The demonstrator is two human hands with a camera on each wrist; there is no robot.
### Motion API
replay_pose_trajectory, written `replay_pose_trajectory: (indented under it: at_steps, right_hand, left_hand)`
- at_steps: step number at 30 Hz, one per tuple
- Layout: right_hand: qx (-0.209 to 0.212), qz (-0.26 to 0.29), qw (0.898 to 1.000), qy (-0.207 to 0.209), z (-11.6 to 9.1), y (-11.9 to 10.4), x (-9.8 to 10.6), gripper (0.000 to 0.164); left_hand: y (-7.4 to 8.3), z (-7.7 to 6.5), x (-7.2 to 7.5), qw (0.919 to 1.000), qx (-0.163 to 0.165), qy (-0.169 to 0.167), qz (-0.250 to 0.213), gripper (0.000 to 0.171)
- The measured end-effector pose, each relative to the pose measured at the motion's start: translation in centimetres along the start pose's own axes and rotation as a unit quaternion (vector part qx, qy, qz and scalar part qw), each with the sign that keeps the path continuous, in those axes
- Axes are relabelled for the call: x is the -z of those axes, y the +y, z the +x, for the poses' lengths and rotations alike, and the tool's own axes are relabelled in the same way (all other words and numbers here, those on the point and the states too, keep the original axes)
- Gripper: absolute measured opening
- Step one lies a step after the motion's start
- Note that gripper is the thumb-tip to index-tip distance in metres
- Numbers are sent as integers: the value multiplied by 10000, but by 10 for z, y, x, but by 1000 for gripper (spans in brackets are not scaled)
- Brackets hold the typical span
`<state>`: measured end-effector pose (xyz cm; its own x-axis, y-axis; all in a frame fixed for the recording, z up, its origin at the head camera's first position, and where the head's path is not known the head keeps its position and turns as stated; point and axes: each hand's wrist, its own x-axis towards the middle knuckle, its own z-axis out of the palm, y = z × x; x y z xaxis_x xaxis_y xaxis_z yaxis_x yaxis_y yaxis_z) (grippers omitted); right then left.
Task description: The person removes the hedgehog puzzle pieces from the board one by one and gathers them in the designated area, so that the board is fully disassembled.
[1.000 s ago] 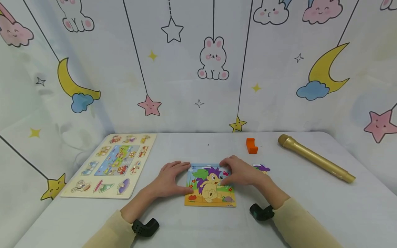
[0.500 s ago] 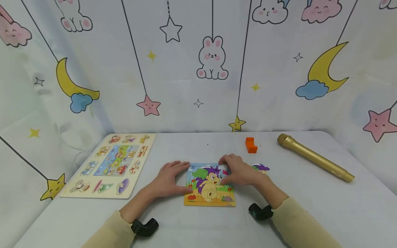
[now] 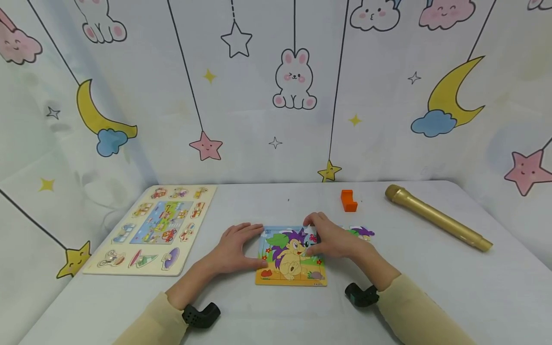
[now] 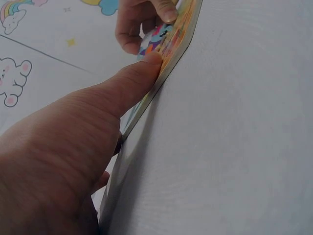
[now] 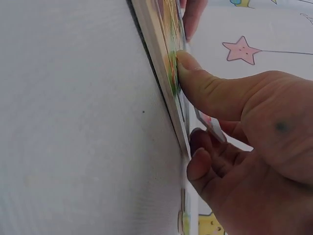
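A small hedgehog jigsaw puzzle (image 3: 290, 270) lies flat on the white table in the head view. My left hand (image 3: 236, 249) rests at its left side, thumb on the edge and fingers stretched toward the upper left corner. My right hand (image 3: 331, 238) is over the upper right part, pinching a puzzle piece (image 3: 309, 238) between thumb and fingers. In the left wrist view this colourful piece (image 4: 155, 40) tilts up from the board. The right wrist view shows its edge (image 5: 215, 130) between the fingers. Another loose piece (image 3: 364, 232) with purple spikes lies behind the right wrist, partly hidden.
On the left lies a larger wooden peg puzzle board (image 3: 172, 261) with vehicle pieces. An orange block (image 3: 348, 201) stands at the back, and a golden microphone (image 3: 437, 218) lies at the right. A patterned curtain (image 3: 250, 110) closes off the far side.
The view has shifted slightly. Both hands stay nearly in place; the pinched piece has turned a little, and the hedgehog's eye now looks darker beside the right thumb.
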<state>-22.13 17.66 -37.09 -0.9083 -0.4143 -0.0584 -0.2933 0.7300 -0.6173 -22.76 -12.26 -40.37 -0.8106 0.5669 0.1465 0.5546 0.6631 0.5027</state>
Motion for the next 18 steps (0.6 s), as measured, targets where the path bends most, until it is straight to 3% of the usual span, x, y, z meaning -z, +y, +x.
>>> replay_pose_trajectory:
  at_steps: [11, 18]
  right_hand:
    - [-138, 190, 9997, 77, 0, -3, 1, 54]
    - [189, 292, 9993, 117, 0, 3, 3, 40]
  left_hand:
    - [0, 0, 1, 10000, 0, 7, -30, 87]
    - [0, -1, 1, 10000, -11, 2, -23, 87]
